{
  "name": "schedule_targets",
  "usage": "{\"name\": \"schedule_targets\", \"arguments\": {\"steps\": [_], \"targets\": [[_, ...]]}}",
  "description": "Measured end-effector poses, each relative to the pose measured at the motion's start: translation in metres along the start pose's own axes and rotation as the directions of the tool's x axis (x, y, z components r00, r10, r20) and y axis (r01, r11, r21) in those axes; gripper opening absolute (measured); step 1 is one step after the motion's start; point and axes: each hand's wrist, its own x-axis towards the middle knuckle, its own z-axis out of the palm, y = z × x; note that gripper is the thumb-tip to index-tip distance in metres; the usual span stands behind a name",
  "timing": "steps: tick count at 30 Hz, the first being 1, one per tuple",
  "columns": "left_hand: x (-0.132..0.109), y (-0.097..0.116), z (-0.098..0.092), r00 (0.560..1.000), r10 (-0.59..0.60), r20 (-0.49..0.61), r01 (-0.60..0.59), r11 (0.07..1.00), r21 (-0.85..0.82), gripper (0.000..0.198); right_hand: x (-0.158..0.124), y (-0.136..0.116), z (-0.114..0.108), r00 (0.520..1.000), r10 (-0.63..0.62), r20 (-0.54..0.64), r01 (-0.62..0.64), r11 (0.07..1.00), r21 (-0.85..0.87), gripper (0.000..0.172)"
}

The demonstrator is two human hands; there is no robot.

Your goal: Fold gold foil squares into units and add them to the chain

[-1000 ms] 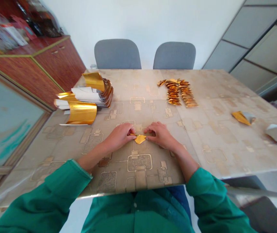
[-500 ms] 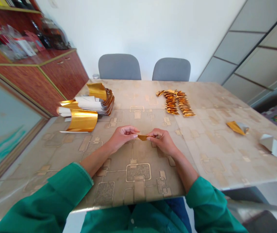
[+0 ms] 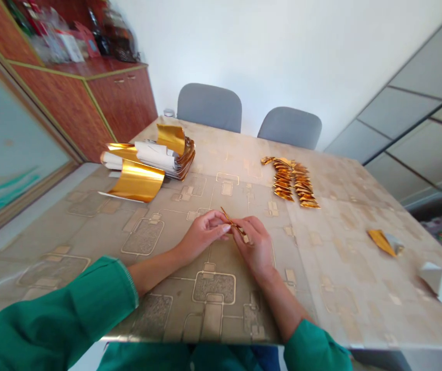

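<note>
We see the left hand [image 3: 207,233] and the right hand [image 3: 256,244] close together over the patterned tablecloth [image 3: 213,286], and both of them hold one small folded piece of gold paper [image 3: 233,224]. The left hand makes a narrow pinch, with its thumb laid near the middle of the piece. The right hand is also nearly closed, and its fingers are bent around the nearer end. We cannot tell exactly where each right fingertip presses, because some are hidden. One thin end points away from us, slightly leftward. Farther to the left we find the stack of gold sheets [image 3: 143,180]; ahead, to the right, two rows of folded gold pieces [image 3: 283,181].
</note>
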Motion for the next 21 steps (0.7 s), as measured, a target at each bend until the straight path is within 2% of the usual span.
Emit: {"name": "schedule_targets", "arguments": {"steps": [3,7,11,14,21], "targets": [[0.0010,-0.0009,-0.0014,0.999,0.015,-0.046,-0.016,1.000,-0.021,0.033,-0.0017,-0.0068,0.0035,0.997,-0.011,0.075,0.011,1.000,0.002,0.016],[0.0020,-0.0013,-0.0044,0.995,0.081,-0.064,-0.080,0.997,0.018,0.032,0.0002,-0.0111,0.0013,0.993,0.022,0.116,-0.036,0.992,0.120,0.017],[0.0006,-0.0003,-0.0034,0.999,0.034,-0.034,-0.036,0.997,-0.061,0.035,0.0021,-0.0113,-0.0019,0.989,0.098,0.110,-0.118,0.974,0.194,0.012],[0.0000,0.0001,-0.0032,1.000,0.004,-0.023,-0.006,0.995,-0.103,0.047,0.0018,-0.0106,-0.0021,0.979,0.164,0.121,-0.186,0.960,0.207,0.013],[0.0001,0.0003,-0.0050,0.998,0.058,-0.014,-0.056,0.995,0.077,0.040,-0.0021,-0.0085,0.0022,0.949,0.262,0.175,-0.307,0.894,0.327,0.017]]}}
